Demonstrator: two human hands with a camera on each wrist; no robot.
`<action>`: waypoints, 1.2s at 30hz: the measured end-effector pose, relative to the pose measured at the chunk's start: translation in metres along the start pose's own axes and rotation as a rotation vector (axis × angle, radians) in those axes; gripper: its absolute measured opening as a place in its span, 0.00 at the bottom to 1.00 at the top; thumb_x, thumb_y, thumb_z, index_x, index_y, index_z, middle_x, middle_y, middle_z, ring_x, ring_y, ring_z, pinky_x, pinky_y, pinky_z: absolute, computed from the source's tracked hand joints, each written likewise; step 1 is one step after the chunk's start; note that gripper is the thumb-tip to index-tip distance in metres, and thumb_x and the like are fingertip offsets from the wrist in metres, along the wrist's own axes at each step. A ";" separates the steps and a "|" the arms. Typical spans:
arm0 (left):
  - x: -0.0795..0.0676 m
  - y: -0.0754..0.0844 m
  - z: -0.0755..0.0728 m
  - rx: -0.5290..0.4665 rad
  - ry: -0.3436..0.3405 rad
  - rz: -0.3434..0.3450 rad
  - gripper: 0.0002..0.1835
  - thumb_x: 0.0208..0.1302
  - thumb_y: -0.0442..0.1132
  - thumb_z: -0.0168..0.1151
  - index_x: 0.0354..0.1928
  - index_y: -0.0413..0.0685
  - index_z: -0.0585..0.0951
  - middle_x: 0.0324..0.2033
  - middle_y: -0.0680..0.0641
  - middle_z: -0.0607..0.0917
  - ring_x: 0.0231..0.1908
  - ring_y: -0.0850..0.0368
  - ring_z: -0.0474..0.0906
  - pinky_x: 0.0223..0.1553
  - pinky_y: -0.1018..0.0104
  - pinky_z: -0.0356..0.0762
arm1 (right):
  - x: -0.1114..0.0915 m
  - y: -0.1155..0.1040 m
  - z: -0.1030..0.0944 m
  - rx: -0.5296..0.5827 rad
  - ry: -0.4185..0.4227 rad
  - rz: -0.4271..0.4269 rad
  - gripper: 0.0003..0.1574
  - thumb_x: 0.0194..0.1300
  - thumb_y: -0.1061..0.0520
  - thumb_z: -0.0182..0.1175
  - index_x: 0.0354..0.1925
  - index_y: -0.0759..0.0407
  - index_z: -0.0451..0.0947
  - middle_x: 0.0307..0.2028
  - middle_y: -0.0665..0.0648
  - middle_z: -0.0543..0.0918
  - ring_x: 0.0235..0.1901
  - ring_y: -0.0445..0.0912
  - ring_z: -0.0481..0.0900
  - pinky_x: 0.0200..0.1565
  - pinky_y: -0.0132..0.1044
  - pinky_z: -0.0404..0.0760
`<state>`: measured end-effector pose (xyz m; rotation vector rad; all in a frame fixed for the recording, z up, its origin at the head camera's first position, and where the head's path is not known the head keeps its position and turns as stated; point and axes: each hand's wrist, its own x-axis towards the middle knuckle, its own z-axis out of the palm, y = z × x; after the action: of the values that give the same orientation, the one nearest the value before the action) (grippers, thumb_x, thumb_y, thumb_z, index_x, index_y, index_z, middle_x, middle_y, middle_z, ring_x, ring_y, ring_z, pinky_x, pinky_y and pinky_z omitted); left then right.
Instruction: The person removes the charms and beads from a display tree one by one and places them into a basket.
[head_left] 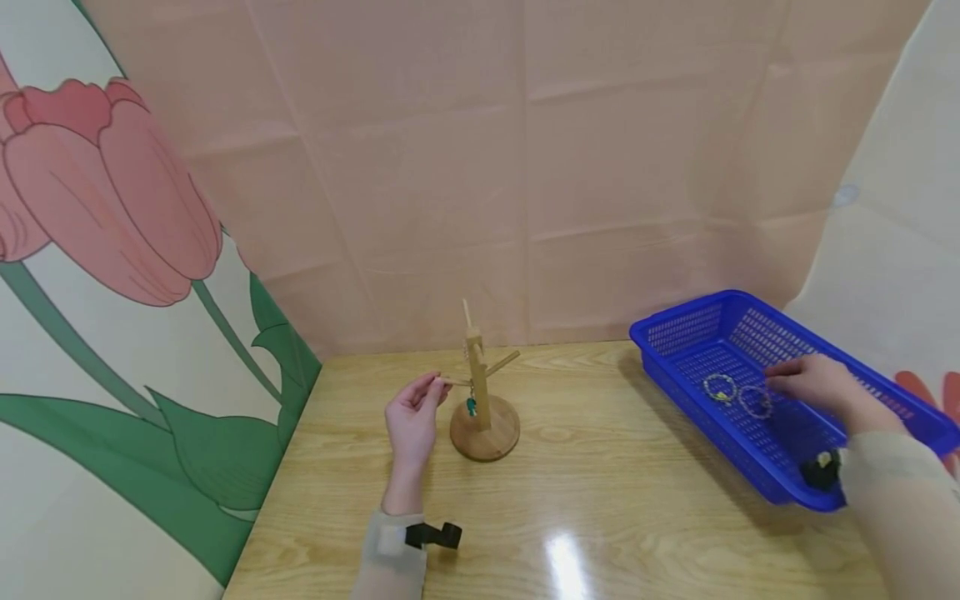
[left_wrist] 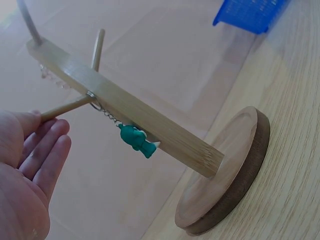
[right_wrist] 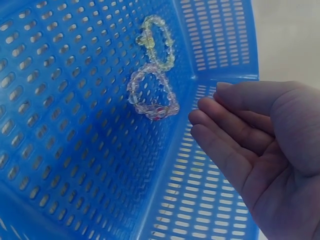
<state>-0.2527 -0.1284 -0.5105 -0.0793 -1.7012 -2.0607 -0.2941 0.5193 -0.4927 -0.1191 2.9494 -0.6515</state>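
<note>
Your left hand (head_left: 415, 410) pinches a peg (left_wrist: 70, 106) of the stand (head_left: 482, 396), while both bracelets (right_wrist: 149, 68) lie at nine o'clock from your nearer, empty, loosely bent right hand (head_left: 819, 388).

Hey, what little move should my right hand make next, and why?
Probably lower your right hand and pinch the pinkish beaded bracelet: that hand looks empty, and this bracelet is the nearer of two in the blue basket. Your left hand is busy pinching a wooden peg.
</note>
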 end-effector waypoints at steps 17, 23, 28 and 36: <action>0.000 -0.001 0.000 -0.011 -0.006 0.003 0.11 0.73 0.30 0.70 0.49 0.26 0.87 0.41 0.28 0.90 0.37 0.59 0.91 0.44 0.66 0.92 | 0.000 -0.033 -0.013 0.024 0.039 -0.050 0.35 0.83 0.43 0.58 0.64 0.74 0.79 0.59 0.79 0.81 0.59 0.80 0.76 0.55 0.78 0.77; -0.001 -0.001 0.000 -0.006 -0.003 -0.001 0.12 0.73 0.30 0.70 0.51 0.25 0.86 0.42 0.28 0.90 0.38 0.59 0.91 0.44 0.66 0.92 | 0.000 -0.058 -0.018 0.037 0.058 -0.088 0.34 0.84 0.44 0.57 0.66 0.72 0.78 0.61 0.78 0.81 0.60 0.79 0.76 0.57 0.77 0.76; -0.001 -0.001 0.000 0.008 0.002 -0.016 0.11 0.73 0.31 0.70 0.51 0.27 0.87 0.42 0.31 0.91 0.39 0.57 0.92 0.45 0.65 0.92 | -0.002 -0.076 -0.021 0.061 0.071 -0.127 0.32 0.84 0.45 0.57 0.67 0.71 0.78 0.61 0.77 0.81 0.60 0.77 0.77 0.59 0.76 0.76; 0.001 -0.001 0.002 -0.018 -0.001 -0.015 0.11 0.73 0.30 0.69 0.50 0.26 0.87 0.42 0.27 0.89 0.38 0.59 0.91 0.45 0.65 0.92 | -0.011 -0.101 -0.024 0.092 0.089 -0.139 0.33 0.84 0.44 0.57 0.69 0.69 0.77 0.63 0.75 0.81 0.62 0.75 0.77 0.59 0.76 0.76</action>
<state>-0.2541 -0.1263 -0.5104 -0.0736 -1.6885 -2.0871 -0.2816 0.4389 -0.4273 -0.2969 3.0099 -0.8305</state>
